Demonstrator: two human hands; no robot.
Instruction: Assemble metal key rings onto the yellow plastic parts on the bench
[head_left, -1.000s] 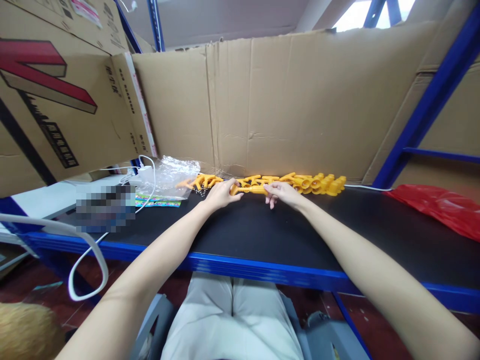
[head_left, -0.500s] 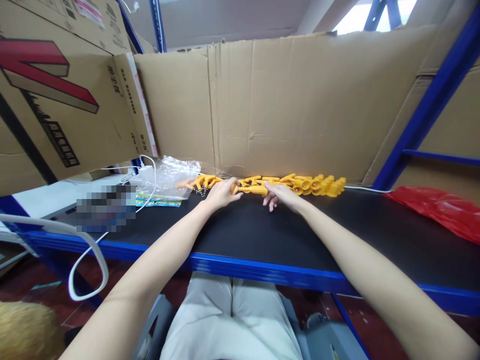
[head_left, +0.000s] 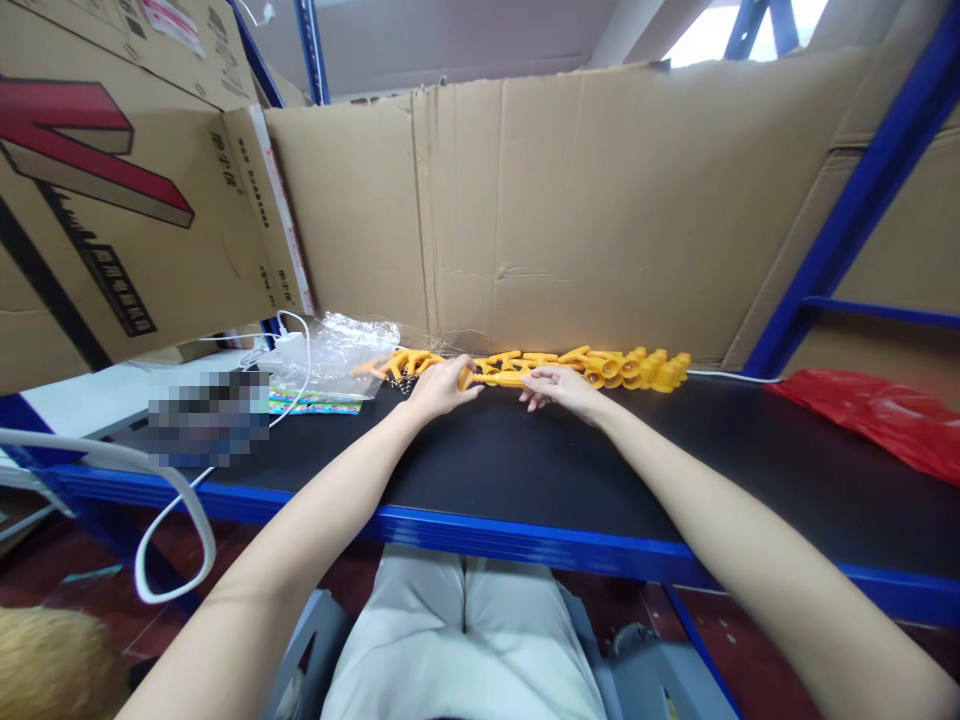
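Note:
A row of yellow-orange plastic pieces lies along the back of the black tabletop, some with forked ends. My left hand curls around the left end of one yellow plastic piece in front of the row. On the right end of that same piece are the bent fingers of my right hand; its fingertips partly cover this end. Several cup-shaped yellow ends cluster to the right of my right hand. Small silvery chains lie by the forked pieces left of my left hand.
A clear plastic bag and a white cable lie on the left. A cardboard panel stands behind the black tabletop. Red plastic rests at the right, near a blue post.
My right hand has shifted slightly left, and its fingers now cover more of the yellow piece's right end. My left hand stays in nearly the same place.

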